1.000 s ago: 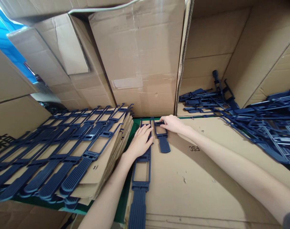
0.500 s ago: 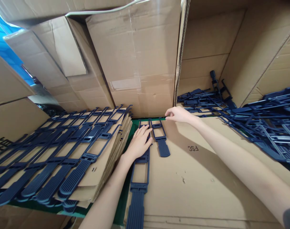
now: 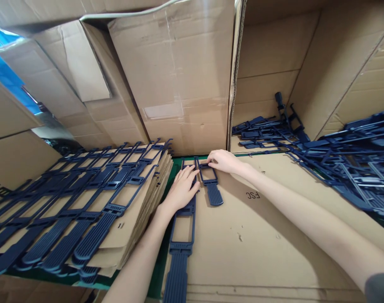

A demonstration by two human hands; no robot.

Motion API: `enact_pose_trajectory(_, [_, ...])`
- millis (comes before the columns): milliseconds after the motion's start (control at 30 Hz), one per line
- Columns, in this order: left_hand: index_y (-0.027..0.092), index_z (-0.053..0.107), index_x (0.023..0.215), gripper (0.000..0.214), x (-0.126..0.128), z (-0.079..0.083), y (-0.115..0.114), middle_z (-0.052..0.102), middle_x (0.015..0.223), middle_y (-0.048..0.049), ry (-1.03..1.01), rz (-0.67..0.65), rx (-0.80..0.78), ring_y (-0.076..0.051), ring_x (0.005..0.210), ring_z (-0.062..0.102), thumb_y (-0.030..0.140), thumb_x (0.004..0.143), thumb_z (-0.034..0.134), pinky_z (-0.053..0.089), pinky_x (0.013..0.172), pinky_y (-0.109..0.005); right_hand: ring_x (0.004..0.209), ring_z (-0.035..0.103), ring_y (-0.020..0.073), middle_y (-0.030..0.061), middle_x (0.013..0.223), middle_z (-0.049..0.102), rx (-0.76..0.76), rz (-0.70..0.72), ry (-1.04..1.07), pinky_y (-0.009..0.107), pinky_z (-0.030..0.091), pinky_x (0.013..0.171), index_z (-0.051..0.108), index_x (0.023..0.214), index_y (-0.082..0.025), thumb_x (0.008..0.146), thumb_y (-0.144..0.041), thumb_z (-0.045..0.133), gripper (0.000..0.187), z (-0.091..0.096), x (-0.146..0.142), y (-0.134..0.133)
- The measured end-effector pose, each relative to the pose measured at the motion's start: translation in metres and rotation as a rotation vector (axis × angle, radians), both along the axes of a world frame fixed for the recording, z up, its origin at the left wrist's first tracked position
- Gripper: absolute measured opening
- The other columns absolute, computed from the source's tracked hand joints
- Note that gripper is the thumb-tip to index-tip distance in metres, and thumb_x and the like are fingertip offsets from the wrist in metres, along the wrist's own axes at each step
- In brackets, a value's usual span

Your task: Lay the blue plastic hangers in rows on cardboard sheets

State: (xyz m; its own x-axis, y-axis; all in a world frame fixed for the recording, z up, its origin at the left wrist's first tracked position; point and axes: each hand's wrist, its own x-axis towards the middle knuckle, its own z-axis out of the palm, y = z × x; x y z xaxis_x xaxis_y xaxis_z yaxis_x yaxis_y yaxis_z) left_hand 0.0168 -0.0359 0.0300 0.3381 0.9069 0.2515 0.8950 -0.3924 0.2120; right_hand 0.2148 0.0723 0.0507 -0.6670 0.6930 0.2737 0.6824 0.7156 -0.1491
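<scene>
My left hand (image 3: 182, 187) lies with fingers stretched over the upper part of a long dark blue plastic frame (image 3: 172, 229), which has a ribbed paddle end toward me. Part of that frame is hidden beneath the hand. Just to its right is a shorter-looking dark blue plastic frame (image 3: 214, 194) with a ribbed tab. My right hand (image 3: 223, 161) has its fingers curled closed at this second frame's upper right side; the fingertips partly cover the bar. Both frames rest on a flat cardboard stack (image 3: 242, 261) printed "FSC".
On the left, rows of similar blue frames (image 3: 84, 216) lie across stacked cardboard sheets (image 3: 148, 210). A loose heap of blue plastic pieces (image 3: 356, 168) spreads at right, some reaching into an open carton (image 3: 274, 50). Large cardboard boxes (image 3: 176, 75) stand behind the work surface.
My right hand has moved left and slightly down, from beside the shorter frame onto its upper right side. My left hand stays on the long frame. The whole view has shifted slightly.
</scene>
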Motion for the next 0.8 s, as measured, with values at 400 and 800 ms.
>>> enact_pose_trajectory(400, [0.019, 0.046, 0.132, 0.04, 0.0, 0.0, 0.0, 0.036, 0.149, -0.0106, -0.015, 0.002, 0.002, -0.025, 0.14, 0.026, 0.027, 0.093, 0.043, 0.02, 0.115, -0.048, 0.094, 0.062, 0.0239, 0.0095, 0.102, 0.066, 0.06, -0.096, -0.135, 0.028, 0.046, 0.074, 0.07, 0.095, -0.02, 0.088, -0.034, 0.054, 0.023, 0.01, 0.002, -0.008])
enact_pose_trajectory(800, [0.02, 0.047, 0.131, 0.04, -0.003, -0.004, 0.003, 0.036, 0.149, -0.0108, -0.032, -0.016, 0.023, -0.025, 0.14, 0.026, 0.029, 0.093, 0.043, 0.021, 0.115, -0.049, 0.098, 0.062, 0.0231, 0.0089, 0.111, 0.063, 0.009, -0.047, -0.112, 0.029, 0.047, 0.076, 0.067, 0.106, -0.02, 0.088, -0.037, 0.056, 0.027, 0.008, 0.001, -0.008])
